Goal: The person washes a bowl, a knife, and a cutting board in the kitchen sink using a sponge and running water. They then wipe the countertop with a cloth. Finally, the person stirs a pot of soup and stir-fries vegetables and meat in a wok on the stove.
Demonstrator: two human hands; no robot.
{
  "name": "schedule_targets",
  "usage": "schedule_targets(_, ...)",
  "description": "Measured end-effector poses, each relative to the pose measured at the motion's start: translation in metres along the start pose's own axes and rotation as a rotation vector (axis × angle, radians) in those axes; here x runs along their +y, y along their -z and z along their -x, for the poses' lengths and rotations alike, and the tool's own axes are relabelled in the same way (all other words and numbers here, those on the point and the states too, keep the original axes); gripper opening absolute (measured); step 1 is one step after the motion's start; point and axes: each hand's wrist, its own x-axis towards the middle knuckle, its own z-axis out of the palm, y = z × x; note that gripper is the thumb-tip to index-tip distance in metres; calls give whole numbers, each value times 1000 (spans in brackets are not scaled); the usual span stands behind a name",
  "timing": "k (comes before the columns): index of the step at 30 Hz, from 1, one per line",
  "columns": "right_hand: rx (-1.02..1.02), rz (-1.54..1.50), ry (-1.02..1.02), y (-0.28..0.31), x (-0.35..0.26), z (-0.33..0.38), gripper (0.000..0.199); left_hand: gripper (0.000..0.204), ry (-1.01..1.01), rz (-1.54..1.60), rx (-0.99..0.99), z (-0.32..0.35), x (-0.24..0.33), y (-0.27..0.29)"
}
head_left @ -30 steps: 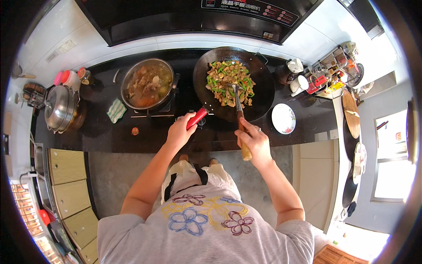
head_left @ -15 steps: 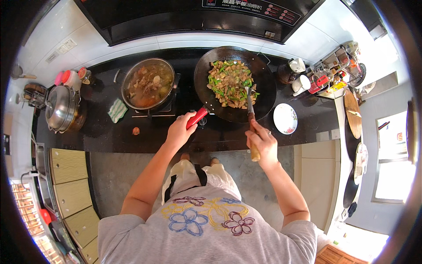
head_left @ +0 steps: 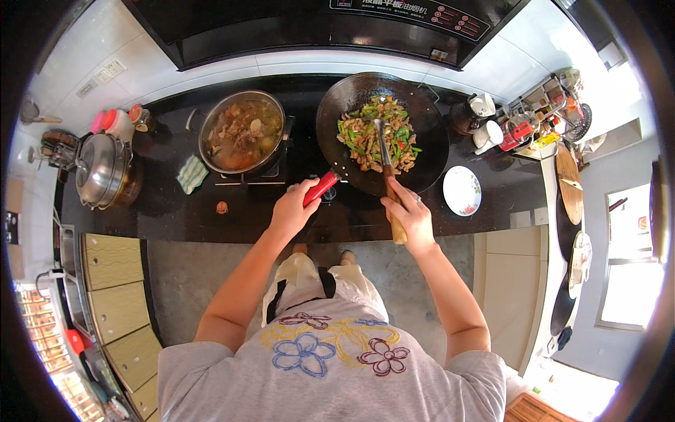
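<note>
Around the red handle of a dark wok, my left hand is closed. Sliced meat and green peppers lie in the wok's middle. My right hand grips the wooden handle of a metal spatula; the spatula's head rests among the meat and peppers. Left of the wok stands a wide steel pot of brownish soup with chunks in it. A white plate with a floral rim sits on the counter just right of the wok.
A striped cloth and a small round reddish object lie on the black counter. A lidded steel pot stands far left beside jars. White cups and a seasoning rack are at right. A range hood hangs above.
The spatula's head has moved left and away from me through the food, and my right hand has shifted slightly left. My left hand keeps its hold on the wok handle.
</note>
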Motion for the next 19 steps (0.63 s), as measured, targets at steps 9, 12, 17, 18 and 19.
schedule_targets(9, 44, 62, -19, 10, 5, 0, 30, 42, -131, -24, 111, -2, -15, -10)
schedule_targets(12, 96, 113, -44, -3, 21, -18, 30, 42, -113, -30, 86, -3, -11, -10)
schedule_targets(17, 79, 185, -79, -38, 43, -17, 32, 43, -129, -35, 75, -5, -12, -11)
schedule_targets(18, 63, 164, -57, -38, 39, -15, 32, 43, -116, -37, 72, -4, -11, -9)
schedule_targets(19, 48, 144, -36, -36, 35, -13, 33, 43, -105, -39, 69, -3, -11, -8)
